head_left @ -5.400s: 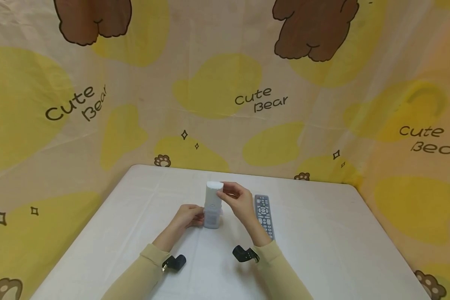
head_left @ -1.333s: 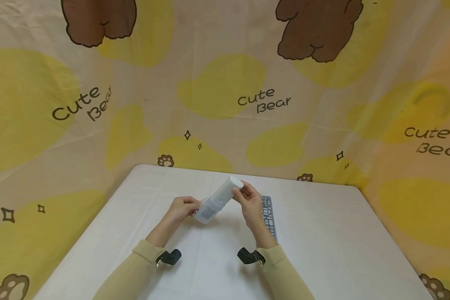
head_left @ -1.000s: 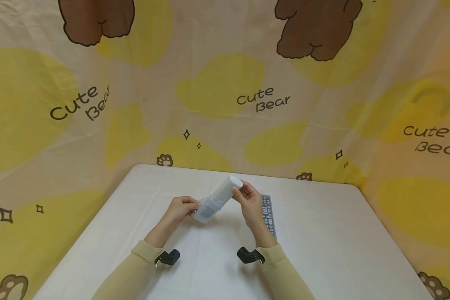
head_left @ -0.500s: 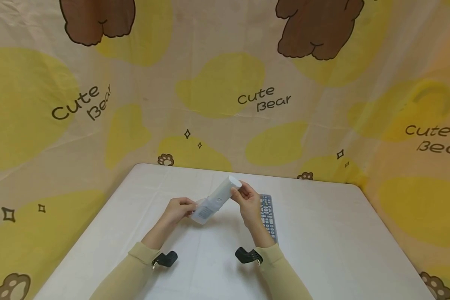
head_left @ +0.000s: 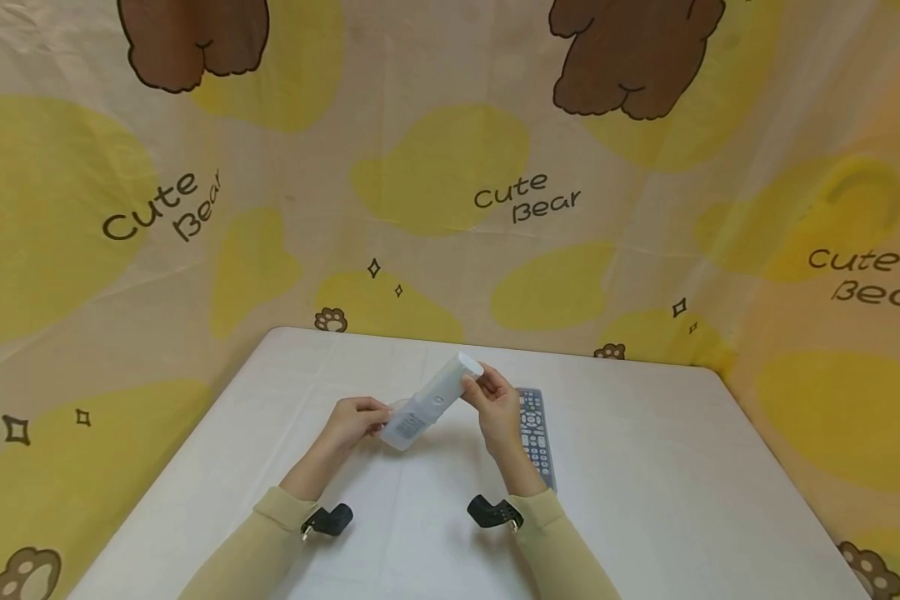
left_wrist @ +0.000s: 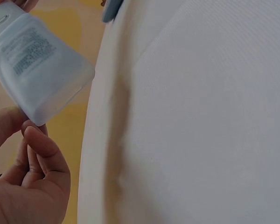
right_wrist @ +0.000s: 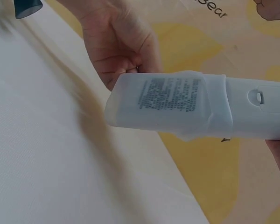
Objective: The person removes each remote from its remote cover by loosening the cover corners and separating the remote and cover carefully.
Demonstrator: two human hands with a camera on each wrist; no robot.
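Observation:
A white remote control [head_left: 444, 388] is held tilted over the table, its back with a small battery-cover latch showing. A translucent sleeve [head_left: 407, 426] covers its lower end; printed text shows through the sleeve [right_wrist: 168, 100] in the right wrist view. My right hand [head_left: 499, 410] grips the bare upper end between thumb and fingers. My left hand [head_left: 356, 422] pinches the sleeve's side near its closed end. In the left wrist view, the left hand's fingertips [left_wrist: 36, 135] are right at the lower corner of the sleeve [left_wrist: 44, 70].
A grey remote control [head_left: 536, 435] with many buttons lies on the white table [head_left: 645, 483], just right of my right hand and partly behind it. A patterned cloth [head_left: 420, 183] hangs around the table's back and sides. Black wrist cameras [head_left: 328, 521] sit on both sleeves.
Several seconds ago the white remote control and sleeve stood upright; now they are lifted and tilted up to the right. In the last second both hands have drifted slightly left, keeping their grips.

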